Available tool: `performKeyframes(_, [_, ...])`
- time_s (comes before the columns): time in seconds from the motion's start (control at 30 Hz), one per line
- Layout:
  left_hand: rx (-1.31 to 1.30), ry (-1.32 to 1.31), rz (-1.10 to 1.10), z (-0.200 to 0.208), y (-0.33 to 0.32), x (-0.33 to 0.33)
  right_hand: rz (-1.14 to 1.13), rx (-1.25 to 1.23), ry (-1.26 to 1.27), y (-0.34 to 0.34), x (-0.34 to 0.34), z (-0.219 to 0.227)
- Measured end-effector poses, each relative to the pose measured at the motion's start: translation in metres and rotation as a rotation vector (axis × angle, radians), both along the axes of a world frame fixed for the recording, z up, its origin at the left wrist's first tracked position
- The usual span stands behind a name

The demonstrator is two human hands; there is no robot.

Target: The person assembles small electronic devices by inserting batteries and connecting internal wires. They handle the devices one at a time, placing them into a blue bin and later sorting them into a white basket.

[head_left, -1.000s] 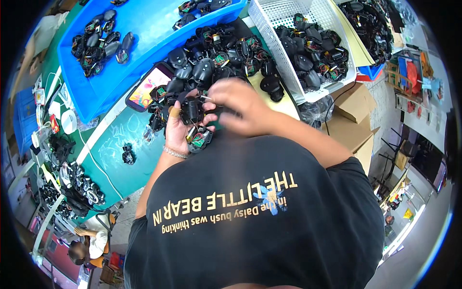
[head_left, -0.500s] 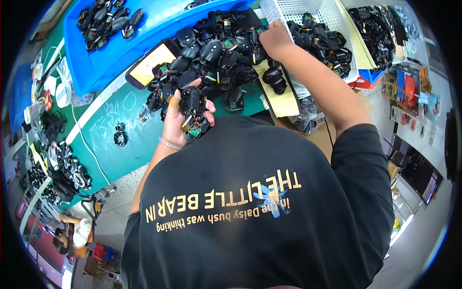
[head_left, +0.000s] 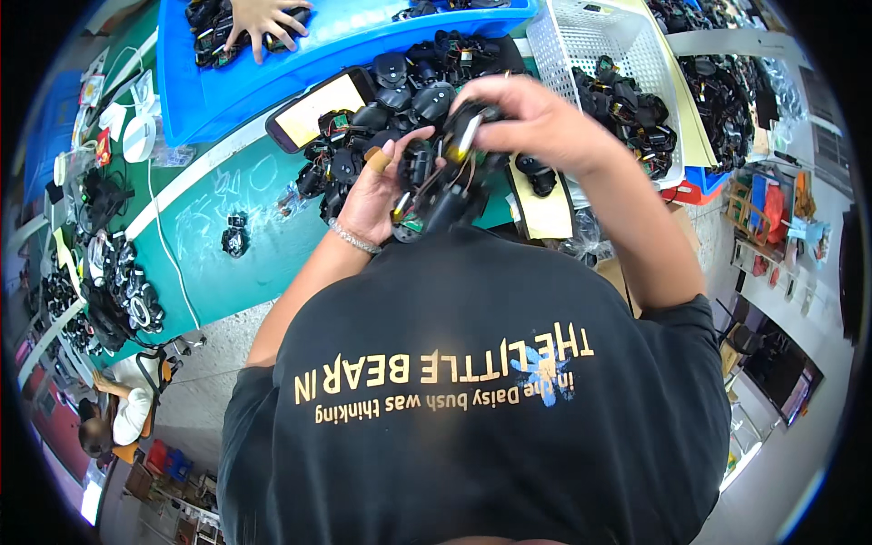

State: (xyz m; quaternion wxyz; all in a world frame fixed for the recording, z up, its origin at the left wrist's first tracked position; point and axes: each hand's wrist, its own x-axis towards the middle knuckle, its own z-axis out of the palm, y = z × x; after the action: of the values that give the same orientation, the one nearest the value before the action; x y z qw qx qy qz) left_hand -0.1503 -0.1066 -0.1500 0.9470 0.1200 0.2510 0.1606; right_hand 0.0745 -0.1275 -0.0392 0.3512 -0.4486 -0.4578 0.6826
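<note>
My left hand (head_left: 368, 204), a tan wrap on one finger, holds an opened black plastic electronic housing (head_left: 416, 168) with thin wires and a green circuit board. Beside it, my right hand (head_left: 554, 127) grips another black housing (head_left: 470, 123), blurred by motion, with a silver-and-yellow battery showing. The two housings are close together in front of my chest and partly overlap, so I cannot tell whether they touch. Just beyond my hands lies a pile of similar black housings (head_left: 392, 73).
A person's hand (head_left: 265, 20) reaches into the blue tray (head_left: 195, 113) at far left. A lit phone (head_left: 313, 113) lies by the pile. At right stand a white perforated basket (head_left: 565, 54) of housings and yellow sheets (head_left: 545, 213). One housing (head_left: 235, 238) sits alone on the green table (head_left: 272, 204).
My right hand has come back from the pile's right side toward my left hand, bringing a black housing. Another person's hand has appeared over the blue tray.
</note>
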Motion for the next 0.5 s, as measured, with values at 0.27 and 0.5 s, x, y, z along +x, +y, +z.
performKeyframes(0.27, [0.02,-0.077,-0.029,-0.003,-0.003,-0.012,-0.1,0.526,-0.698,-0.032,-0.059,-0.031])
performKeyframes(0.5, [-0.013,-0.26,-0.047,0.008,0.004,0.003,-0.738,0.367,-1.083,-0.032,0.039,-0.138])
